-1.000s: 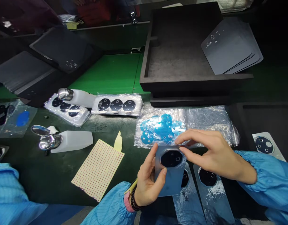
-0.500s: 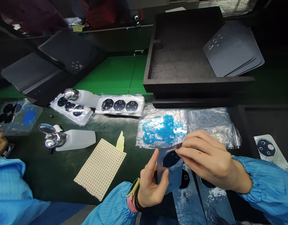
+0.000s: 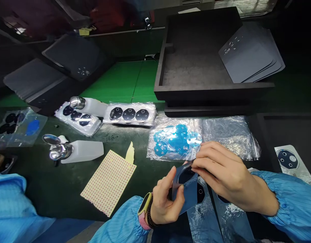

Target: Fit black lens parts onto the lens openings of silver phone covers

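My left hand (image 3: 168, 199) grips a blue-grey phone back cover (image 3: 188, 197) by its side edge, thumb on its face. The cover is held tilted, with a dark rounded camera plate (image 3: 186, 175) near its top. At the cover's upper right corner, the fingertips of my right hand (image 3: 221, 168) are closed on the edge by the camera plate; whether a thin film is between them I cannot make out. Below, two more film-covered phone back covers (image 3: 205, 216) lie on a dark surface, partly hidden by my hands.
A bag of blue film discs (image 3: 177, 140) lies beyond my hands. To the left are a dotted sticker sheet (image 3: 108, 182), a pump bottle (image 3: 81, 152) and packs of camera plates (image 3: 130, 114). A black tray (image 3: 196, 67) holds grey panels (image 3: 253, 54). A co-worker's sleeve (image 3: 10, 199) is at far left.
The cover has tipped and sunk slightly in my left hand, its camera plate now seen at a steeper slant. Both hands have shifted a little down and right. The co-worker's hand has moved slightly.
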The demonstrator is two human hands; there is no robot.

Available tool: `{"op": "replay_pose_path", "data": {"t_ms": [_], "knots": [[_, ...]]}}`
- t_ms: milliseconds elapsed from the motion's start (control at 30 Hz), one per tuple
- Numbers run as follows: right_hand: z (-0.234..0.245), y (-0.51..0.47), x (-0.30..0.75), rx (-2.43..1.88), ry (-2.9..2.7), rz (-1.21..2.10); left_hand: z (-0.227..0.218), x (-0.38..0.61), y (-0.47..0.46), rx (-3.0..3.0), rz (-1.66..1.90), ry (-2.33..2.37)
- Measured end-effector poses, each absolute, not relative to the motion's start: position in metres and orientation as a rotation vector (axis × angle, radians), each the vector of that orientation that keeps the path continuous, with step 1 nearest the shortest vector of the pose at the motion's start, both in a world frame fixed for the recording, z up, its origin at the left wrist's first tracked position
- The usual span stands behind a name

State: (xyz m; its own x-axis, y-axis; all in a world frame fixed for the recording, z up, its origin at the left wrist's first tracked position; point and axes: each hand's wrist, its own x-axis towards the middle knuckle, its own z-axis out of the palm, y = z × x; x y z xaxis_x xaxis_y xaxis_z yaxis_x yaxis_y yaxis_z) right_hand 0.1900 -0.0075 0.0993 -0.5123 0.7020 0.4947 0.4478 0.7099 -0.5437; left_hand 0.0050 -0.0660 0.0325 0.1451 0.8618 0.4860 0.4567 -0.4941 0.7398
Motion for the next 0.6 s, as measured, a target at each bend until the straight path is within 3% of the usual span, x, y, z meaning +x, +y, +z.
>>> {"op": "replay_pose_path", "data": {"t_ms": [600], "knots": [[0.109, -0.007, 0.196, -0.959, -2.195, 0.762, 0.042, 0.008, -0.064, 1.521, 1.238, 1.046]]}}
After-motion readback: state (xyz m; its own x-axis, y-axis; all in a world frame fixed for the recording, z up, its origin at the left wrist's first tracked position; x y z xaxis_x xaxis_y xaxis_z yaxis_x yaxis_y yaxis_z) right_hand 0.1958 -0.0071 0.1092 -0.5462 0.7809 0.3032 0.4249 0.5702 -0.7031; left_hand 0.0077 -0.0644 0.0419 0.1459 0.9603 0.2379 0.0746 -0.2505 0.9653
